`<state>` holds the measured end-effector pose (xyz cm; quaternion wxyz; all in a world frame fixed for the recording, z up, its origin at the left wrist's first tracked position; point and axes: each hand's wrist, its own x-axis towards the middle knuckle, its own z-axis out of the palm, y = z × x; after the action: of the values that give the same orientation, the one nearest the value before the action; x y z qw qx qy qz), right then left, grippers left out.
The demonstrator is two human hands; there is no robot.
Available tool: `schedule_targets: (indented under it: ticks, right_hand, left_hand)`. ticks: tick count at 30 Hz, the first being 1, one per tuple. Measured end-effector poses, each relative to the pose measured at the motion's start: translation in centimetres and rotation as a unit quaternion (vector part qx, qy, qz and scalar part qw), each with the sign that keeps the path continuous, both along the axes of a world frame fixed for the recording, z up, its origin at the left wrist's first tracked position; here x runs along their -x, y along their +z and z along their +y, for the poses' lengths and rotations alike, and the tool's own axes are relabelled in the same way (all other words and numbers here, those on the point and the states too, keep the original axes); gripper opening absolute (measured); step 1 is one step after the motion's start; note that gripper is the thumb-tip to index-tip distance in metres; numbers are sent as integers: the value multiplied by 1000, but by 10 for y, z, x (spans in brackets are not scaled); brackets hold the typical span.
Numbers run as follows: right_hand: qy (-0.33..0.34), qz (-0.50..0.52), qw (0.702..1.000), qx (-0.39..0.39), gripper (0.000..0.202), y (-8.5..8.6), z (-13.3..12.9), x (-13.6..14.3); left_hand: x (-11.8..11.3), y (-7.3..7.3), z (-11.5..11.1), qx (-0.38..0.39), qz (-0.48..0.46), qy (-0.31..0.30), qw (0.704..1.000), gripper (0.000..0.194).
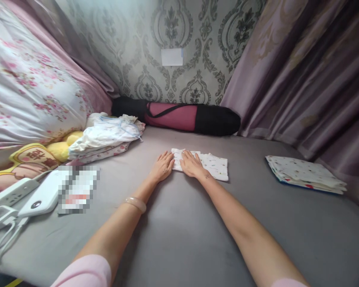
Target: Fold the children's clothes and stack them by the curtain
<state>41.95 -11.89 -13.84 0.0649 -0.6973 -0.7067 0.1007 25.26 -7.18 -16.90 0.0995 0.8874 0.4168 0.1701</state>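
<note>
A small white cloth garment (215,165) with a tiny print lies folded on the grey sheet (179,235) in front of me. My right hand (192,162) rests flat on its left part, fingers stretched out and pointing away from me. At the cloth's left edge lies my left hand (162,165), palm down with the fingers extended, its fingertips touching or just beside the fabric. Neither hand grips anything. What lies under the palms is hidden.
To the right sits a folded stack of printed cloths (306,174). At the left are a pile of loose clothes (106,135), a yellow plush (32,159), a white power bank (44,195) and a power strip (13,193) with cables. A black and maroon bag (173,115) lies along the wall.
</note>
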Motion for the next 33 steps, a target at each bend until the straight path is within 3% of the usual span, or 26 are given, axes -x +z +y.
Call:
schedule_targets:
  ticks: [4, 9, 14, 20, 27, 33]
  right_hand:
    - [26, 0, 1000, -8, 58, 4, 12, 16]
    - [29, -10, 999, -22, 57, -8, 22, 28]
    - [29, -14, 999, -34, 58, -16, 22, 31]
    - [37, -5, 999, -17, 60, -12, 23, 30]
    - [62, 42, 997, -11, 58, -6, -6, 19]
    - [16, 60, 998, -5, 62, -2, -40, -23]
  left_hand:
    - [0, -1, 2, -4, -15, 9, 1000, 53]
    - [1, -4, 4, -1, -36, 17, 999, 55]
    - [2, -6, 6, -2, -46, 15, 999, 54]
    - [3, -10, 11, -10, -65, 12, 998, 53]
    - [3, -12, 11, -11, -51, 6, 999, 52]
    - [4, -11, 9, -17, -12, -22, 1000, 54]
